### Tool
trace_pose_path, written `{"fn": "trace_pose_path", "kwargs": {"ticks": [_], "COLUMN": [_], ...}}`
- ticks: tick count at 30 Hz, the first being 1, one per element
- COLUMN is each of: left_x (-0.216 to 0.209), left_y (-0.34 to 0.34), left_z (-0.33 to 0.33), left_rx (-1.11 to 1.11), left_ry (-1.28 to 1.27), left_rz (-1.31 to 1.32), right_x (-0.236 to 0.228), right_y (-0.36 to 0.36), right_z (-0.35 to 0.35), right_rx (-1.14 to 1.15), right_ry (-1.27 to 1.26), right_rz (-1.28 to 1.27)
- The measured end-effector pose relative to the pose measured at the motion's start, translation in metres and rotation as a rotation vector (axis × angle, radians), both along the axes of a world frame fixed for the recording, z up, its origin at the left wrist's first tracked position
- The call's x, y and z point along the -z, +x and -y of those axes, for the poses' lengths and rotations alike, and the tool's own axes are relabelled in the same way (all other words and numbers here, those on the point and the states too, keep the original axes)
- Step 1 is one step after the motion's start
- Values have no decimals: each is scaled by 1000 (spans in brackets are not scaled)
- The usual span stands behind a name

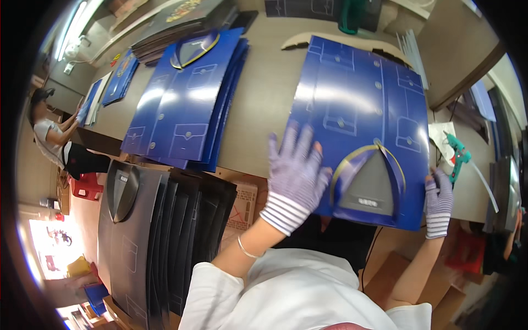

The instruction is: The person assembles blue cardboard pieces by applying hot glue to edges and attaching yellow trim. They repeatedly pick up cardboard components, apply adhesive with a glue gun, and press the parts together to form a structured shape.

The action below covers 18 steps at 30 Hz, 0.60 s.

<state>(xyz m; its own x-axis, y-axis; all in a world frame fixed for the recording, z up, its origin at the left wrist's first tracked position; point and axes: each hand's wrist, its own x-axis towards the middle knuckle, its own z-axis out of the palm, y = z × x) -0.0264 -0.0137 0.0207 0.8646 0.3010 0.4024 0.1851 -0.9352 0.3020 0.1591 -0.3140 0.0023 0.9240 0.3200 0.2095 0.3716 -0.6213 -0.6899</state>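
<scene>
In front of me on the table lies a glossy blue cardboard panel [357, 99] printed like a shirt, with pockets and buttons. Its near end has a raised, yellow-edged collar around a grey inset [368, 190]. My left hand [294, 176], in a purple glove with a striped cuff, rests flat at the panel's left edge, fingers spread. At the right edge my right hand [440, 198], gloved alike, grips the panel's border, thumb against the edge; its fingers are partly hidden. Just beyond that hand is a green glue gun [457, 157] with a white glue stick in it.
Stacked blue shirt panels [176, 104] lie left on the table, with dark panels [170, 33] behind. Black shirt panels [132, 231] stand below the table's left edge. A green object [351, 16] stands at the back. Another person [55, 132] works at far left.
</scene>
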Motion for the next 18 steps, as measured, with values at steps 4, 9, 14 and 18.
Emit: {"fn": "trace_pose_path", "kwargs": {"ticks": [4, 9, 14, 18], "left_x": [13, -24, -30, -27], "left_y": [-21, -17, -26, -42], "left_z": [38, -20, -33, 29], "left_rx": [222, -51, 483, 659], "left_ry": [-142, -592, -766, -1573], "left_rz": [45, 493, 86, -2], "right_x": [-12, -79, -122, -115], "right_y": [23, 68, 156, 221], "right_z": [28, 96, 123, 54], "right_rx": [-246, -380, -596, -593], "right_ry": [106, 211, 139, 134], "right_rz": [-111, -26, 79, 299]}}
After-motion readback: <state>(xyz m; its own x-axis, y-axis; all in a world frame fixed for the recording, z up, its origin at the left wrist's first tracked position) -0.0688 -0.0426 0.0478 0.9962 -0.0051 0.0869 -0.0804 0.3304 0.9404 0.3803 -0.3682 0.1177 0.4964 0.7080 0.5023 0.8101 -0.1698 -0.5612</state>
